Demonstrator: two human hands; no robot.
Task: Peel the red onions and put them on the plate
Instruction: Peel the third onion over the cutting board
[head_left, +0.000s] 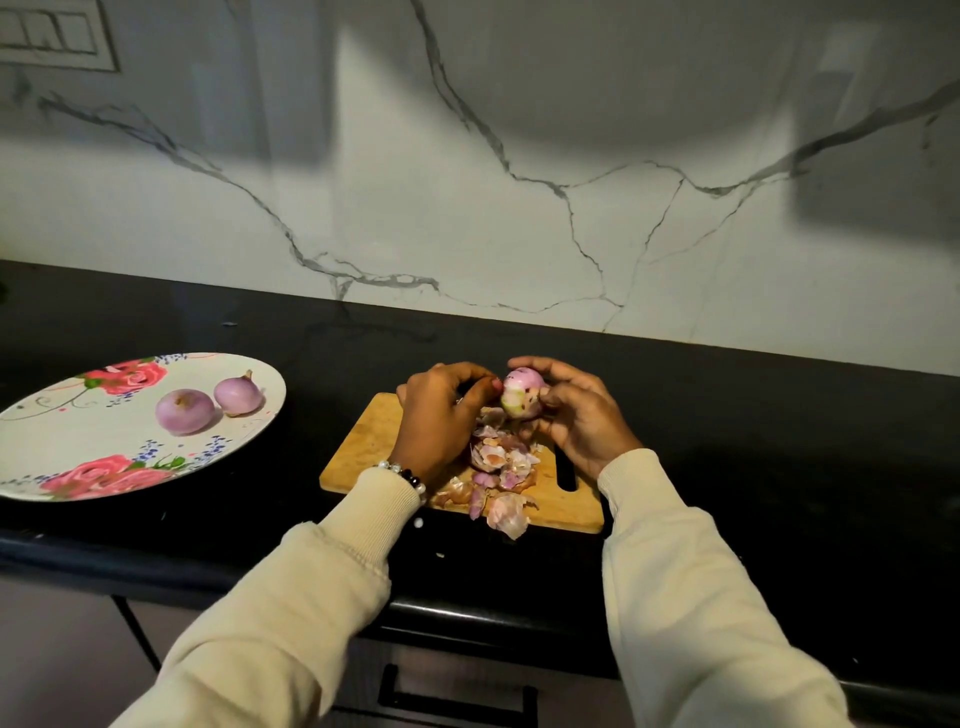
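Onion (522, 399), partly peeled and showing pale flesh with purple patches, sits raised above the far edge of the wooden cutting board (374, 447), at about the 12 o'clock position of the board. Its long axis looks tilted, the pale end turned down and toward the person, though the stem and root ends cannot be told apart. The right hand (576, 415) cups it from the 3 o'clock side, fingers curled over the top and thumb underneath. The left hand (441, 415) meets it from the 9 o'clock side, fingertips pinched together against its surface; whether they grip a strip of skin cannot be told. A heap of peeled skins (498, 467) lies on the board at 6 o'clock from the onion, spilling over the near edge. Well off at 9 o'clock, the floral plate (62, 431) holds two peeled onions (185, 411) side by side, nearly touching, the right one's tip pointing toward 1 o'clock.
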